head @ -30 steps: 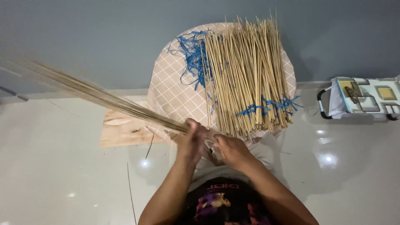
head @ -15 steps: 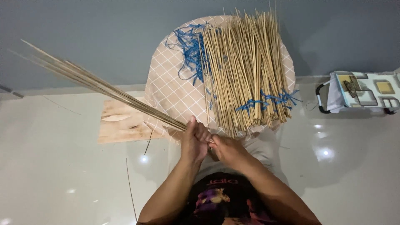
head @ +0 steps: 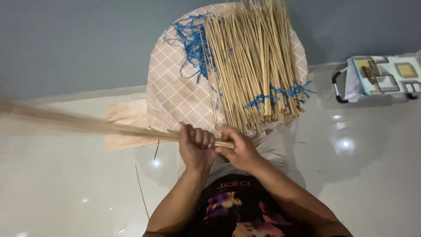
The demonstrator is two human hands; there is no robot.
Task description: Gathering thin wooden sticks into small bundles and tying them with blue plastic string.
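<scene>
My left hand and my right hand are both closed around the near end of a thin bundle of long bamboo sticks. The bundle stretches out to the left, low over the floor, and is blurred by motion. Just beyond my hands a big heap of similar sticks lies on a round cushion with a pink grid pattern. Tangled blue plastic strings sit at the heap's left, and more blue ties wrap its near right part.
A flat wooden board lies on the glossy white floor left of the cushion. A small light-coloured bag with a black handle stands at the right by the grey wall. Stray single sticks lie on the floor.
The held bundle has swung down from pointing up-left to nearly level toward the left. My hands have shifted slightly left and the view has tilted.
</scene>
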